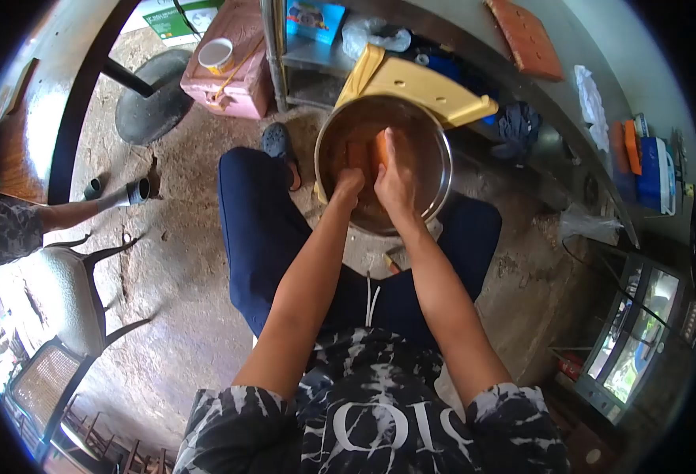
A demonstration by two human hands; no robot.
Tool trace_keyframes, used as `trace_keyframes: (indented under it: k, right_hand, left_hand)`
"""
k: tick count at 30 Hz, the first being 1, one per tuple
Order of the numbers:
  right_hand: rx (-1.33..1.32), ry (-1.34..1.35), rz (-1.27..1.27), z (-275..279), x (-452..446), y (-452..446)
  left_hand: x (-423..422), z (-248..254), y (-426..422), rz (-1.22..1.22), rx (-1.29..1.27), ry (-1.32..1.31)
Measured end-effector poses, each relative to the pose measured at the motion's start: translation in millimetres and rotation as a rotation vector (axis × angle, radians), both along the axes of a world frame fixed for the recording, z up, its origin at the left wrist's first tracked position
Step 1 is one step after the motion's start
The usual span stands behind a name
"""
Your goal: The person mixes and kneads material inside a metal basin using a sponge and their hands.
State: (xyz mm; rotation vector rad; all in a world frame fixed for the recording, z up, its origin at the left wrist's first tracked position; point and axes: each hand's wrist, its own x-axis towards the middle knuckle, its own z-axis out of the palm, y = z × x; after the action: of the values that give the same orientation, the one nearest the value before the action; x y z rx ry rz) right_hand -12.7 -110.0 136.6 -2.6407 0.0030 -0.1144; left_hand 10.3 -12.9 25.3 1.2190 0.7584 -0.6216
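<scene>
Because the metal pot (436, 170) stands between our knees (241, 170), at the upper centre of the frame, we can probably reach straight down into it with ease. Inside it, our right hand (396, 189) grasps an orange block (381, 148), tilted, likely for a steadier hold. Our left hand (350, 185) dips in beside it; its fingertips are hidden, so we cannot tell whether they grip anything. Just beyond the pot sits a yellow board (419, 88).

Prob. eatery/kitchen: lg pot (435, 167), chairs (44, 385)
</scene>
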Motion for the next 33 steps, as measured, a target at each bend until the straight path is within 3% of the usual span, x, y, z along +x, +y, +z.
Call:
trace_keyframes:
  k: [5,7,9,12,13,15,16,18,19,21,22,24,25,26,28,30,31,33]
  right_hand:
    - [-0.020,0.387,-0.027,53.1,22.9,-19.7]
    - [-0.036,-0.104,-0.036,61.9,16.0,-20.1]
    - [0.026,0.001,-0.111,67.5,5.3,-12.6]
    - [-0.030,-0.092,-0.037,23.9,-17.0,-2.9]
    - [0.024,-0.388,0.094,-7.8,-18.3,-2.4]
    - [0.011,-0.026,-0.003,-3.1,-14.4,-4.7]
    - [0.014,-0.023,-0.001,10.7,-9.6,-4.6]
    - [0.006,0.166,-0.108,40.0,0.4,-11.1]
    - [0.003,0.165,-0.096,47.0,6.5,-13.0]
    - [-0.001,-0.250,-0.119,51.2,-1.0,-16.3]
    - [0.000,-0.248,-0.116,41.0,-2.2,-16.1]
    - [-0.018,-0.202,-0.007,2.3,-8.9,-21.3]
    - [-0.029,-0.188,0.045,3.9,-4.8,-19.2]
    - [-0.066,0.065,0.030,9.5,4.1,-25.7]
    - [-0.057,0.054,-0.065,43.4,10.4,-22.0]
    - [0.002,-0.095,-0.174,48.0,11.1,-20.5]
    - [-0.091,-0.315,-0.167,48.0,10.2,-21.3]
    - [-0.045,-0.297,-0.161,32.3,-0.1,-19.0]
  left_hand:
    - [9.7,-28.4,-9.9,0.241,-0.141,-0.070]
    - [7.9,-42.5,-11.4,0.383,-0.205,-0.013]
    - [13.2,-40.8,-4.6,0.351,-0.330,0.106]
    - [10.5,-29.5,0.1,0.331,-0.210,0.031]
    - [20.1,-8.2,6.3,0.330,-0.209,0.028]
    - [53.5,47.3,26.4,0.296,-0.312,0.599]
    - [44.0,20.7,20.0,0.299,-0.310,0.601]
    - [11.3,-26.5,0.5,0.307,-0.312,-0.008]
    - [31.0,-11.5,8.8,0.319,-0.315,-0.010]
    - [61.7,28.6,32.1,0.275,-0.414,0.815]
    - [47.6,5.2,24.5,0.279,-0.415,0.816]
    - [6.6,-55.3,-3.5,0.317,-0.343,-0.054]
    - [7.8,-50.7,-6.6,0.309,-0.347,-0.065]
    - [9.5,-46.7,-9.3,0.306,-0.298,-0.097]
    - [20.5,-27.3,-3.3,0.308,-0.249,-0.121]
    - [50.4,5.7,22.9,0.309,-0.532,0.623]
    - [36.6,-1.6,18.3,0.320,-0.532,0.637]
    - [7.8,-8.6,2.3,0.263,-0.285,0.124]
